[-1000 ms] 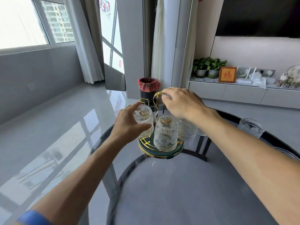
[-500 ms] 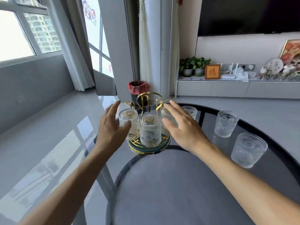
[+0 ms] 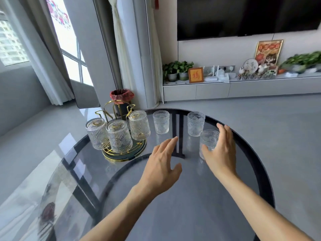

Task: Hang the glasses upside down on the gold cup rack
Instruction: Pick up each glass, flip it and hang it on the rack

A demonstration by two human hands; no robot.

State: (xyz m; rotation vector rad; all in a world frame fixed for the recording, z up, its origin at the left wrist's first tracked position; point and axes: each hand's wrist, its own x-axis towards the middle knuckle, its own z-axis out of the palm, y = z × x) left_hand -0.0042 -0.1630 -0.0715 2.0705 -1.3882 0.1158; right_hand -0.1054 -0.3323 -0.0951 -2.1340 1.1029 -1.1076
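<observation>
The gold cup rack (image 3: 111,106) stands on its round green-and-gold base (image 3: 121,156) at the table's left. Three ribbed glasses hang upside down on it: left (image 3: 95,133), front (image 3: 118,136) and right (image 3: 139,125). Three more glasses stand upright on the table: one just right of the rack (image 3: 161,121), one further right (image 3: 196,123), and the nearest (image 3: 208,140). My right hand (image 3: 220,150) cups the nearest glass, thumb in front, fingers stretched behind it. My left hand (image 3: 162,164) hovers open over the table's middle, holding nothing.
The round dark glass table (image 3: 257,164) has a black rim, with its edge just right of my right hand. On the floor behind the rack is a bin with a red liner (image 3: 121,95). A low cabinet with plants (image 3: 175,70) runs along the far wall.
Both hands have left the rack and moved right. The right hand has reached the nearest upright glass and the left hand is over the table's middle. The camera has turned right.
</observation>
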